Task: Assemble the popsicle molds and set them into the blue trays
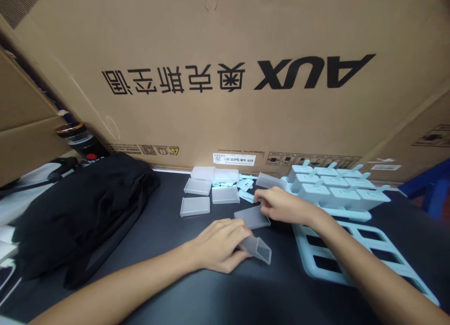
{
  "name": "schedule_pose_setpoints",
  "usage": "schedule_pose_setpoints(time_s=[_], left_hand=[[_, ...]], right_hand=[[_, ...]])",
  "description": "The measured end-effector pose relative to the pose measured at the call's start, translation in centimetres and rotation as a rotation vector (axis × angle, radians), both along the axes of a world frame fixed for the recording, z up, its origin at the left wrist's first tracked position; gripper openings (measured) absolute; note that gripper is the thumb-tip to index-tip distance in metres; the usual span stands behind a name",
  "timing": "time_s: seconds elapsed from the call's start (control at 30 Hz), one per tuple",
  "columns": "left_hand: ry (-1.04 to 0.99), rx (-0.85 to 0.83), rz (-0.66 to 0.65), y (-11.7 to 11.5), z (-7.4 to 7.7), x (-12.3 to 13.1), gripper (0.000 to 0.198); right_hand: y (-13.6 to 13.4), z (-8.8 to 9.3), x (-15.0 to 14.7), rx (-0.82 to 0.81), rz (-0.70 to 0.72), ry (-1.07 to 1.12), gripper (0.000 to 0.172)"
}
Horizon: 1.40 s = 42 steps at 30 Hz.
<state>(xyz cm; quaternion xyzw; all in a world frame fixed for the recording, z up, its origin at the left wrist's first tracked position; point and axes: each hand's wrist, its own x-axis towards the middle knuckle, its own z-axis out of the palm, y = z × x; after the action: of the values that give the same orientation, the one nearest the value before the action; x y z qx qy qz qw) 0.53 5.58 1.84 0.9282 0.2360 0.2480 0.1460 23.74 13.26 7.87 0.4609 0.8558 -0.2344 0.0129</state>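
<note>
My left hand [223,245] is closed around a translucent popsicle mould [258,249], whose open end points right towards me. My right hand [283,204] has its fingers curled in a pinch beside the pale blue popsicle sticks [246,195]. What those fingertips hold, if anything, is hidden. Just below them another clear mould [250,217] lies flat on the dark table. Behind the right hand rests one more mould [270,180]. Several others, such as this mould [195,206], lie in a group to the left of the sticks.
Light blue moulds with handles [339,196] stand in a block at the right. In front of it lies a blue slotted frame [367,257], partly under my right forearm. A large cardboard box [211,118] walls off the back. A black bag [94,212] and a bottle [82,139] occupy the left.
</note>
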Motion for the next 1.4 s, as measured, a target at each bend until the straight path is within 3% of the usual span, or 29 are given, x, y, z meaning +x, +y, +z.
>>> schedule_pose_setpoints(time_s=[0.07, 0.17, 0.37, 0.53, 0.6, 0.7, 0.77, 0.87, 0.97, 1.13, 1.2, 1.27, 1.33, 1.4], left_hand=[[-0.057, 0.011, -0.050, 0.1, -0.4, 0.0, 0.016], [-0.133, 0.052, -0.097, 0.2, -1.0, -0.1, 0.021], [-0.143, 0.108, -0.127, 0.3, -1.1, -0.2, 0.016], [-0.134, 0.104, -0.155, 0.1, -0.5, 0.2, 0.044], [-0.140, 0.048, -0.146, -0.3, -0.2, 0.4, 0.039], [-0.248, -0.130, -0.119, -1.1, 0.1, 0.9, 0.028], [-0.350, -0.231, -0.129, -1.7, 0.0, 1.3, 0.033], [-0.389, -0.325, -0.144, -2.2, -0.3, 1.6, 0.042], [-0.351, -0.376, -0.152, -2.2, -0.3, 1.6, 0.050], [-0.357, -0.434, -0.181, -1.5, 0.2, 1.1, 0.046], [-0.357, -0.488, -0.169, -1.2, 0.2, 1.0, 0.051], [-0.412, -0.521, -0.158, -1.1, 0.0, 0.9, 0.057], [-0.505, -0.512, -0.149, -1.1, -0.4, 1.0, 0.059], [-0.587, -0.479, -0.136, -1.1, -0.9, 1.2, 0.061]], right_hand=[[0.0, 0.5, 0.3, -0.030, 0.006, 0.052, 0.027], [0.3, 0.7, 0.6, -0.009, -0.036, 0.133, 0.027], [1.2, -0.6, 0.5, 0.109, -0.019, 0.064, 0.016], [1.2, -2.0, 0.6, 0.092, -0.058, 0.054, 0.022], [1.1, -2.0, 0.8, 0.070, -0.050, 0.058, 0.027], [1.2, -1.4, 0.7, 0.133, -0.026, 0.065, 0.020], [1.4, -0.9, 0.2, 0.267, -0.014, 0.045, 0.017], [2.1, -0.8, -1.2, 0.421, 0.055, -0.129, 0.028], [2.9, -1.4, -2.5, 0.436, 0.123, -0.273, 0.038], [3.6, -1.8, -2.6, 0.454, 0.128, -0.294, 0.030], [3.0, -1.1, -2.0, 0.473, 0.095, -0.207, 0.026], [1.8, 0.2, -1.3, 0.440, 0.022, 0.044, 0.022], [-0.3, 1.5, -0.8, 0.286, -0.099, 0.418, 0.020], [-2.8, 2.5, -0.6, 0.051, -0.233, 0.747, 0.032]])
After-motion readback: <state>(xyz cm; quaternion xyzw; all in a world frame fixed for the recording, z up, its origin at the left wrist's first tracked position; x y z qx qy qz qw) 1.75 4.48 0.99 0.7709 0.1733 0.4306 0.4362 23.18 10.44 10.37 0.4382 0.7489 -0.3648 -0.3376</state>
